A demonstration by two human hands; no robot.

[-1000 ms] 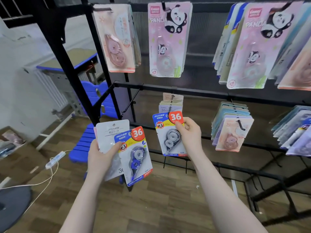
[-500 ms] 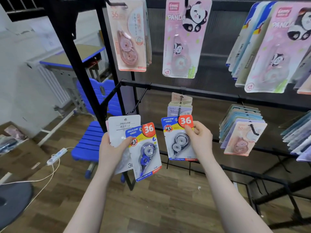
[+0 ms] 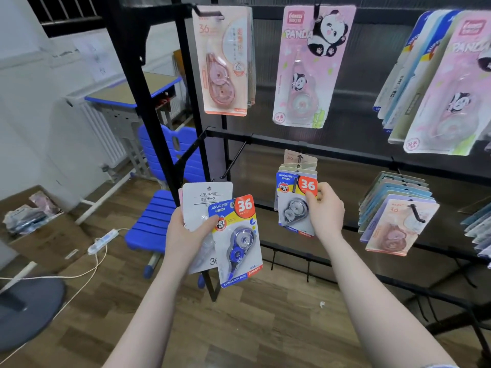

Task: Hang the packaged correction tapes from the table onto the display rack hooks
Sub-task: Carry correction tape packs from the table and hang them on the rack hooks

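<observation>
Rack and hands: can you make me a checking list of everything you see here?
Surface: wooden floor; no table in view.
Job's things: grey-reel pack held at a lower hook of the black rack; blue-reel pack and white-backed pack waiting.
Clutter: cardboard box holding wrapped packets.
Grippers: right hand pinches the grey-reel pack; left hand grips the waiting packs.
Cables: power strip with cord on the floor.
Surroundings: blue chair, desk, radiator.
</observation>
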